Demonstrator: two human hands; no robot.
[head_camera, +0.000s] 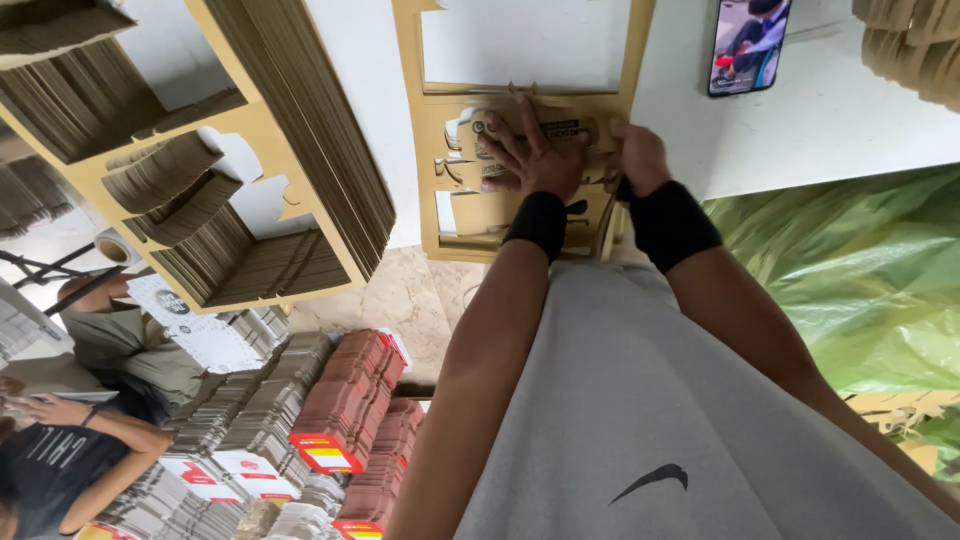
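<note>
You are pressing your left hand (535, 150), fingers spread flat, down on a die-cut cardboard sheet (500, 190) lying at the near edge of the white table (830, 120), likely pinning it so the punched piece (530, 128) separates cleanly. Your right hand (638, 155) is curling loosely at the sheet's right side; you cannot tell whether it is gripping. A phone (748, 45) is lying toward the far edge.

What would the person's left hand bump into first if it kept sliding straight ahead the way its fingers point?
The left hand lies flat on the brown die-cut cardboard sheet, fingers pointing away from the body. Going on, it would likely cross the sheet's upper bar, then the large rectangular cut-out showing the white tabletop. Depth is hard to judge.
</note>
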